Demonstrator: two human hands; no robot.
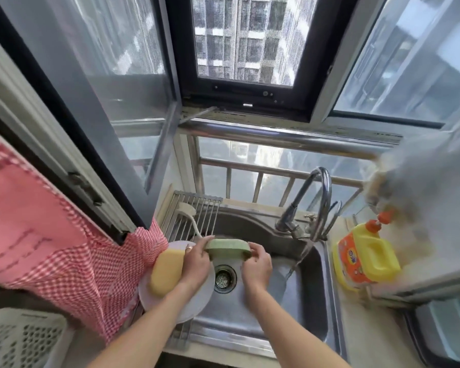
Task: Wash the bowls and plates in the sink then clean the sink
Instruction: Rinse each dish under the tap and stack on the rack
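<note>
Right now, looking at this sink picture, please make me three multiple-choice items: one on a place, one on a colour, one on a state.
1. Where does the detergent bottle stand?
A. on the counter right of the sink
B. in the basin
C. on the rack

2. What colour is the sponge held between both hands?
A. blue
B. green
C. white

3. What is the state of the faucet?
A. running
B. off
C. covered with a cloth

Answers:
1 A, it stands on the right counter.
2 B, the left hand and right hand hold a green sponge.
3 A, water streams into the basin.
</note>
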